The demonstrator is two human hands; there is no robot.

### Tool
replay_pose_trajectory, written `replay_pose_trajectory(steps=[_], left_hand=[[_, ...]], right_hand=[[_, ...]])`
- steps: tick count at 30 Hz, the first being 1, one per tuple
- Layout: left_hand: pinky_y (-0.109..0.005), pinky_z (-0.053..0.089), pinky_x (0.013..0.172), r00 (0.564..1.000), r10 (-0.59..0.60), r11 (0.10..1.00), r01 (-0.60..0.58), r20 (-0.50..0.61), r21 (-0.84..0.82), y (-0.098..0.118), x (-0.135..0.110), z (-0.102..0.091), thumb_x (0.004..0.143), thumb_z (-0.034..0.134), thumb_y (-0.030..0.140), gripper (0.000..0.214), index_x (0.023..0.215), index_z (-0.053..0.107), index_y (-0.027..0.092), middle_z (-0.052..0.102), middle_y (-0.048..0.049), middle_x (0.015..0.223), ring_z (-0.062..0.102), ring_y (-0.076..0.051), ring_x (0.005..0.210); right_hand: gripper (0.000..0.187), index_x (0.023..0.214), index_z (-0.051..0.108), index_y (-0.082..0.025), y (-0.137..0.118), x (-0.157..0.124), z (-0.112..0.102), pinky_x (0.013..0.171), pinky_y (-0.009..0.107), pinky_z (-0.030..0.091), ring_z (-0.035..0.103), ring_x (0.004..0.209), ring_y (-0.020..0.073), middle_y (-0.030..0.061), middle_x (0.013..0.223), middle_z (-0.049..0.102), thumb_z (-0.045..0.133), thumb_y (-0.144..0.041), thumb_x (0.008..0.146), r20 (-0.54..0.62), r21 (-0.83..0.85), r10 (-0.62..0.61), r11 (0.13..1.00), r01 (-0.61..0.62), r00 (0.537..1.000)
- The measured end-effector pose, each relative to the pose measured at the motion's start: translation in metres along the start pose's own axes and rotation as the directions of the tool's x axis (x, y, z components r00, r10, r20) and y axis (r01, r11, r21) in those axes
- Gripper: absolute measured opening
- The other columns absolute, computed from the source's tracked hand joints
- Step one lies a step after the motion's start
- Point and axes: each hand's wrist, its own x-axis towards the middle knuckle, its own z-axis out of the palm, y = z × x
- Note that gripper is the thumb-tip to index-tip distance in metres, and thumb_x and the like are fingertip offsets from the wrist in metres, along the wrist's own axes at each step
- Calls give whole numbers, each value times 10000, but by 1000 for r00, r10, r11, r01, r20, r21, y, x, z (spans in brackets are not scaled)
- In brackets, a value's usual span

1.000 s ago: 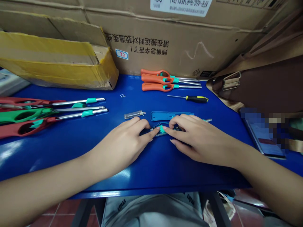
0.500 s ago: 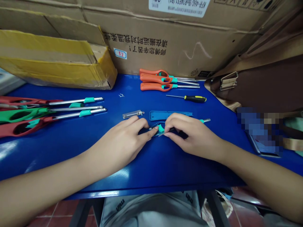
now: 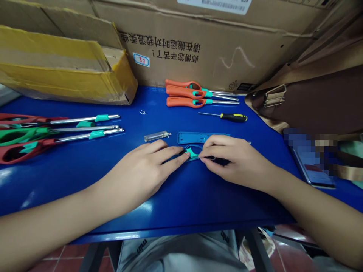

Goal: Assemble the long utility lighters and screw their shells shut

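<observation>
left hand (image 3: 141, 173), fingers flat, steadies, right hand (image 3: 238, 160) pinches the trigger (image 3: 193, 153); a slip could flick it toward 12 o'clock.

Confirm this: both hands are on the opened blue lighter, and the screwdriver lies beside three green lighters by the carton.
Wrong colour: in the head view the three lighters beside the screwdriver are orange, not green. The left hand and right hand are indeed on the opened blue lighter.
</observation>
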Motion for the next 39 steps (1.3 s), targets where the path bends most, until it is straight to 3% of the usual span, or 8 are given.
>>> replay_pose_trajectory(steps=[6,17,20,22,24,27,34,39], left_hand=[[-479,605,919,1000,5,1000,-5,6,-2,-1,-1,-1,1052,474,151,395,1417,614,99,721,-104,1357,667,-307,1113],[-453,593,974,999,-22,999,21,-36,-43,0,2,-3,1072,473,199,358,1375,654,135,744,-95,1316,688,-278,1117],[-451,564,1027,988,-132,984,122,-76,-131,-6,5,-9,1071,529,337,344,1325,689,170,754,-89,1278,689,-266,1130],[-464,578,955,963,-253,962,240,-94,-132,-14,7,-15,1058,533,396,362,1272,714,166,761,-105,1222,688,-285,1085],[-504,568,942,922,-379,924,373,-75,-83,-25,8,-17,1043,531,415,372,1231,723,158,750,-127,1196,674,-317,1079],[-518,545,968,889,-458,887,455,-15,-81,-41,6,-15,1005,586,388,325,1194,717,159,731,-121,1170,663,-325,1090],[-398,541,836,873,-486,838,479,41,-262,-48,7,-7,1007,566,378,262,1011,697,152,705,-93,985,662,-253,925],[-309,534,757,863,-482,667,474,152,-575,-26,13,-21,1029,546,468,332,1083,734,199,743,-53,1018,679,-195,869]], right_hand=[[188,974,781,-182,-1,-3,-1,763,302,515,686,886,172,51,990,736,596,-158,996,-7,-126,-63,990,61,998],[193,984,772,-191,-4,-2,0,805,320,553,698,901,182,56,986,740,582,-177,1013,28,-122,-15,992,18,999],[183,1027,764,-196,-3,-3,0,820,321,563,703,919,185,58,999,747,584,-172,1007,21,-113,-26,993,29,999],[182,1053,760,-192,-2,-3,0,834,330,567,708,932,191,62,1008,751,586,-171,1003,22,-122,-32,992,34,999],[182,1056,759,-189,-2,-3,0,830,332,567,711,932,192,63,1012,753,586,-172,1003,24,-135,-38,990,41,999],[176,1048,761,-185,-1,-2,0,810,327,559,711,930,193,59,1012,754,590,-182,1007,30,-160,-47,986,52,998],[176,1008,754,-192,0,-1,4,784,306,539,699,898,182,50,983,742,581,-209,1031,9,-233,-80,969,80,997],[164,993,738,-201,2,0,6,813,285,540,692,890,159,42,993,733,577,-186,1025,-17,-143,-42,989,39,999]])
